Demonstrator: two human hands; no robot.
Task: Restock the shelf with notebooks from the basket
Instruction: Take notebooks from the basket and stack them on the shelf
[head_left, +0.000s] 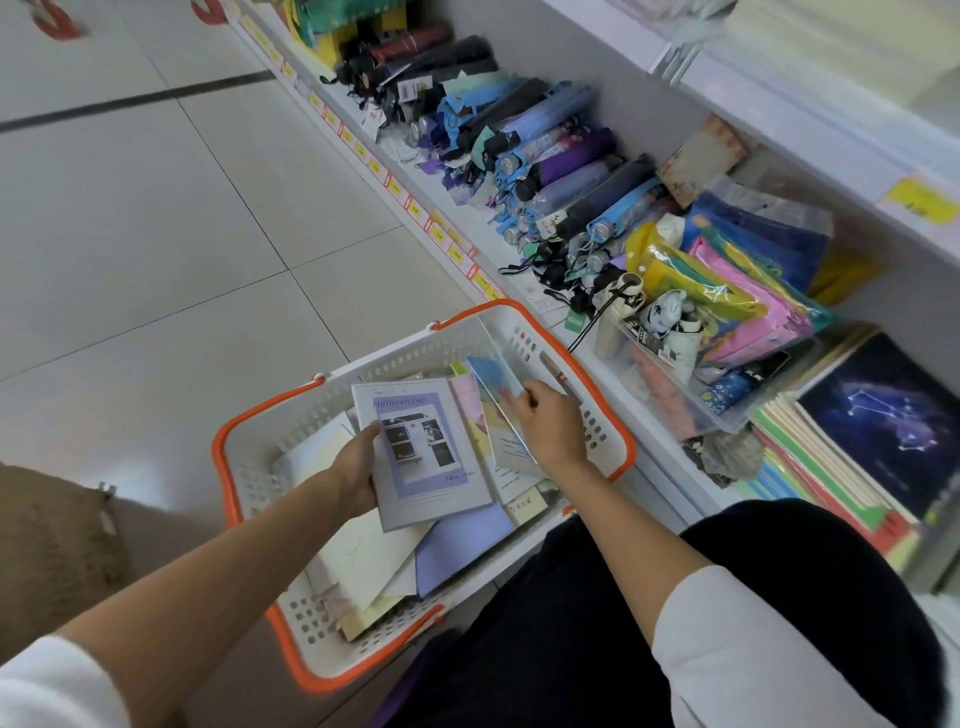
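Here, a white plastic basket with orange handles (415, 358) is shown on the tiled floor, set against the front edge of a low white shop shelf (623, 400). It is filled with loose notebooks lying at mixed angles.

The left grip (358, 462) is closed round a white and lavender notebook titled "Photo Studio" (431, 447). The thumb is laid on the cover and the book is held flat above the middle of the basket. The right grip (550, 421) is pinched on a thin pale blue notebook (496, 379), which is tilted up on edge near the basket's far right corner.

A stack of notebooks topped by a dark constellation cover (883, 415) is seen at the shelf's right end, beyond a row of folded umbrellas (519, 156).

The step appears to be picking stock out. The blue notebook would best be lifted clear of the rim before it is swung towards that stack. A firm pinch is probably needed, since the covers look thin and slippery. The books should then be squared with the pile's edges.
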